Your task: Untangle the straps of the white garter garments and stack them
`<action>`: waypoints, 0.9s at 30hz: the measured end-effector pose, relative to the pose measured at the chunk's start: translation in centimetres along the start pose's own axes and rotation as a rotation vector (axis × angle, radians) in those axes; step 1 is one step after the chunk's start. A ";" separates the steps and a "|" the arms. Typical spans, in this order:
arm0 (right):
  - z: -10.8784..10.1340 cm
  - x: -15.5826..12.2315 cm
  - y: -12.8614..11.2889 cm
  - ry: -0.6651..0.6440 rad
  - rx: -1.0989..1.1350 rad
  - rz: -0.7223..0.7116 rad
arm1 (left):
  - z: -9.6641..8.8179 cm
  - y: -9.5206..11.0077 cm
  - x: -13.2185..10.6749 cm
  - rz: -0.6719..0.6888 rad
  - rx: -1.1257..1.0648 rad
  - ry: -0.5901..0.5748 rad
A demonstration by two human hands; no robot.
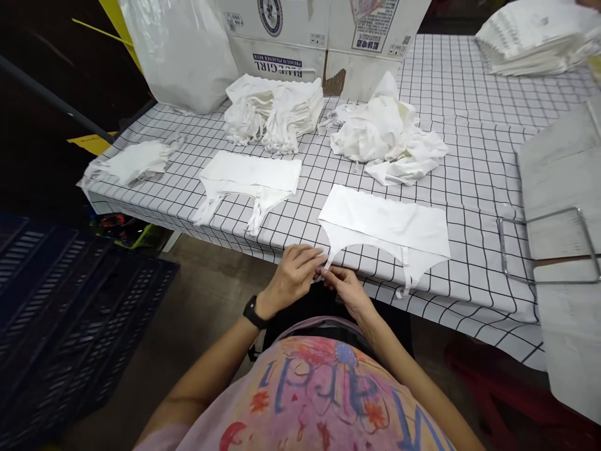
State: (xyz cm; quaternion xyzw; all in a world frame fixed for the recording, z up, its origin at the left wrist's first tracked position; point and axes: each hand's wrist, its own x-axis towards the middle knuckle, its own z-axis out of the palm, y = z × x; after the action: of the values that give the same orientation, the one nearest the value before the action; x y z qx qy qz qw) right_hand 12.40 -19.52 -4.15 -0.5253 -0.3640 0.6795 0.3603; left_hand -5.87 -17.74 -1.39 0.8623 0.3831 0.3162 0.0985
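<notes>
A white strappy top (pixel 387 219) lies flat near the table's front edge, its straps toward me. My left hand (pixel 297 274) is closed at the end of its left strap (pixel 330 258), fingers pinched together. Close beside it, my right hand (pixel 346 289) pinches the same strap end; the fingers hide the exact grip. The other strap (pixel 406 279) lies loose over the table edge. To the left, another white strappy top (pixel 251 175) is laid out flat, with its straps also toward the front.
Behind are a neat stack of white tops (pixel 277 106), a crumpled white heap (pixel 385 134), a plastic bag (pixel 181 56) and a printed carton (pixel 291 37). More white pieces (pixel 138 161) lie at left. A metal wire frame (pixel 547 216) rests by cardboard (pixel 558 169) on the right.
</notes>
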 end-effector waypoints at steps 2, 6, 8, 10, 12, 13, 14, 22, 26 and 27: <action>0.1 -0.1 -0.2 -0.012 -0.009 -0.005 | 0.0 -1.0 1.8 0.111 0.087 -0.172; 0.0 -1.1 -0.6 -0.062 -0.030 -0.001 | 0.3 -2.0 3.3 0.144 0.172 -0.344; -0.3 -2.2 -0.9 -0.107 -0.065 0.001 | 0.5 -2.0 3.3 0.126 0.188 -0.348; -0.9 -3.9 -1.3 -0.159 -0.135 0.012 | 0.5 -1.8 3.1 0.109 0.198 -0.339; -1.6 -5.9 -2.0 -0.204 -0.224 0.012 | 0.6 -1.5 2.9 0.091 0.204 -0.330; -2.0 -6.9 -2.4 -0.219 -0.271 0.003 | 0.5 -1.5 2.8 0.085 0.205 -0.328; -2.4 -8.0 -2.9 -0.227 -0.312 -0.007 | 0.5 -1.4 2.8 0.083 0.205 -0.326; -6.0 -15.3 -6.3 -0.174 -0.509 0.036 | 0.7 -1.3 2.7 0.077 0.209 -0.301; -7.0 -17.1 -6.8 -0.153 -0.576 0.040 | 0.8 -1.2 2.8 0.068 0.206 -0.286; -7.1 -17.3 -6.9 -0.148 -0.572 0.054 | 0.8 -1.1 2.8 0.065 0.200 -0.291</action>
State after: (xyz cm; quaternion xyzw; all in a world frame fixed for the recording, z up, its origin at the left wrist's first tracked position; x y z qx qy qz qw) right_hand 23.31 -30.52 8.43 -0.5640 -0.5519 0.5951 0.1521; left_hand -4.62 -14.85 -1.18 0.9164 0.3663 0.1514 0.0565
